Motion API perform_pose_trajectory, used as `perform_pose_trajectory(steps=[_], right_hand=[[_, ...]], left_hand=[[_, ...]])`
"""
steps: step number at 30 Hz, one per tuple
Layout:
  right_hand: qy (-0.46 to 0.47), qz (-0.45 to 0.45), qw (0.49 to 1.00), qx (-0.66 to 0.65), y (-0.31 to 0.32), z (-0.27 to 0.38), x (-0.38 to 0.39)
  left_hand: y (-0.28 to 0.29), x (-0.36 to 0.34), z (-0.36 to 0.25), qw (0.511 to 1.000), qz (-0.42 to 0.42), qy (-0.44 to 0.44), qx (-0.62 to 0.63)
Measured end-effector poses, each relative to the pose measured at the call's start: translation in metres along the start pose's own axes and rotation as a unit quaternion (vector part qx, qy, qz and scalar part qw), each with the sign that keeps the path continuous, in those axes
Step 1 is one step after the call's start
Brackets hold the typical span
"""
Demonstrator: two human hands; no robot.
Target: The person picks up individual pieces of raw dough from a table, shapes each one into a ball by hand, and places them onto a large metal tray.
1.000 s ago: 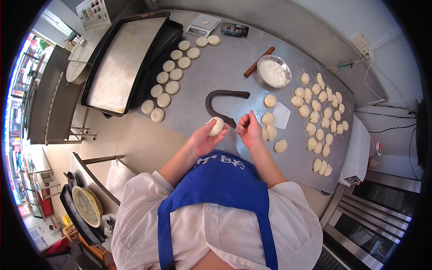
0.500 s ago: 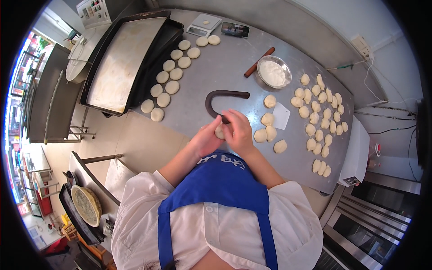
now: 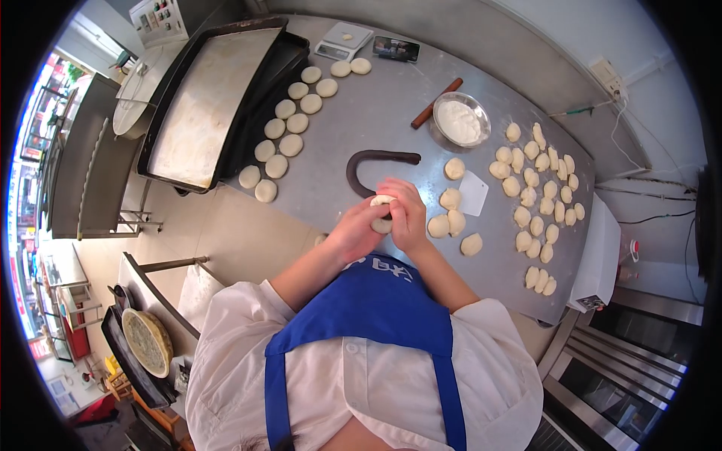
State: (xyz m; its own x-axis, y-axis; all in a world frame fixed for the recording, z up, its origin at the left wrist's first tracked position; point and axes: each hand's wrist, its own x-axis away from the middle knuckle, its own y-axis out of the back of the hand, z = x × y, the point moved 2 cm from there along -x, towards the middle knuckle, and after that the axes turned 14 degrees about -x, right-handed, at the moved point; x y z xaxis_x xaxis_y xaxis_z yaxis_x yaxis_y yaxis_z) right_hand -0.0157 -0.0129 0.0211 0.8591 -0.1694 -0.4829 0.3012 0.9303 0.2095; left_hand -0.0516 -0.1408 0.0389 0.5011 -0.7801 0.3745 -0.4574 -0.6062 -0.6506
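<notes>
Close to my apron, both hands cup a pale dough ball (image 3: 382, 201). My left hand (image 3: 355, 232) curls around it from the left, fingers bent. My right hand (image 3: 407, 216) closes over it from the right, its fingers and thumb pressed to the dough. Part of the ball shows above and below the fingers; the rest is hidden. Just beyond my hands lies a curved dark-brown rope of filling (image 3: 352, 170) on the steel table. To the right of my right hand are several loose dough pieces (image 3: 438, 225) and a white scraper (image 3: 473, 194).
Rounded dough discs (image 3: 292, 144) stand in rows at the left, beside stacked black baking trays (image 3: 218, 98). A metal bowl of flour (image 3: 460, 120), a brown rolling pin (image 3: 437, 103), a scale (image 3: 344, 42) and a phone (image 3: 395, 49) are farther back. Several dough pieces (image 3: 531, 178) cover the right side.
My hands have shifted slightly to the right, and the grip has turned so that more of the dough ball shows. The things on the table keep their arrangement.
</notes>
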Motion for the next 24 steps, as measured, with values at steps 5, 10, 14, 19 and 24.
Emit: perform_pose_trajectory(steps=[5, 10, 14, 19, 24], right_hand=[[0.095, 0.011, 0.989, 0.109, -0.005, 0.023, -0.016], [0.047, -0.045, 0.997, 0.029, -0.014, -0.007, -0.01], [-0.102, -0.23, 0.959, -0.131, -0.021, -0.008, -0.02], [-0.071, -0.038, 0.988, -0.13, -0.009, 0.01, -0.022], [0.024, -0.007, 0.997, 0.077, -0.011, 0.006, -0.018]], left_hand=[[-0.002, 0.0, 0.009, 0.997, -0.019, -0.039, -0.059], [-0.014, -0.007, 0.009, 0.988, -0.093, -0.067, -0.106], [-0.009, -0.022, 0.019, 0.959, -0.098, -0.168, -0.208], [0.011, -0.022, 0.008, 0.961, -0.107, -0.17, -0.189], [-0.003, -0.014, 0.009, 0.995, -0.084, -0.046, -0.04]])
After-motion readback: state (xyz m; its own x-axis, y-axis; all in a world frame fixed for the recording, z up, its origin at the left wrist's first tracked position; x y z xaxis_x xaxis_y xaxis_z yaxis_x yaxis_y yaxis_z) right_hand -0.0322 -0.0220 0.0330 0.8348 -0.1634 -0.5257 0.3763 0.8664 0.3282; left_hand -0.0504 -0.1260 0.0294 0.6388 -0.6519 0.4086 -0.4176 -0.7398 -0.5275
